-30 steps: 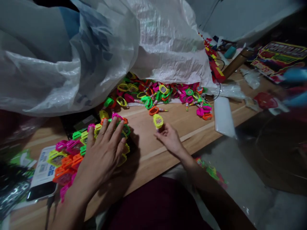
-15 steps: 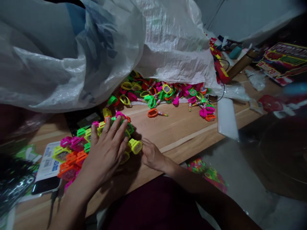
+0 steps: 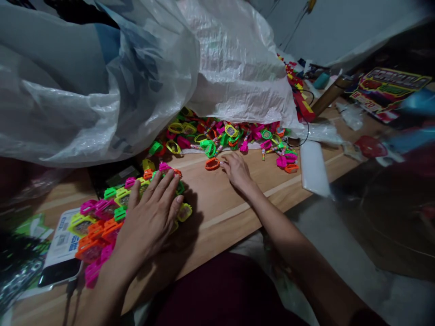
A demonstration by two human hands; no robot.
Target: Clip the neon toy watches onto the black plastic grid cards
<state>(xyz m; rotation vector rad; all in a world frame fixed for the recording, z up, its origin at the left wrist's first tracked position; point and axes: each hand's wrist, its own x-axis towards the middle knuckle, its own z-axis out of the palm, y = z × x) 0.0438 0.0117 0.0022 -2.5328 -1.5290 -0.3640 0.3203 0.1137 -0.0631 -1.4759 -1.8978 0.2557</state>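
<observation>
A wooden table [image 3: 217, 194] crosses the frame beneath a white sack [image 3: 238, 95] at upper centre. The orange ring piece [image 3: 212, 168] lies mid-frame, probably light, stiff, slightly slick plastic, best held by its stem. The right hand [image 3: 237, 173] has fingertips at that stem; in this dim view I can't tell whether they pinch it. The left hand [image 3: 151, 208] spreads flat, ungripping, over the coloured pieces [image 3: 106, 209]. Wood between the hands gives sideways room; the table's near edge slants toward the right.

Dim light, soft shadows; blurred right edge
</observation>
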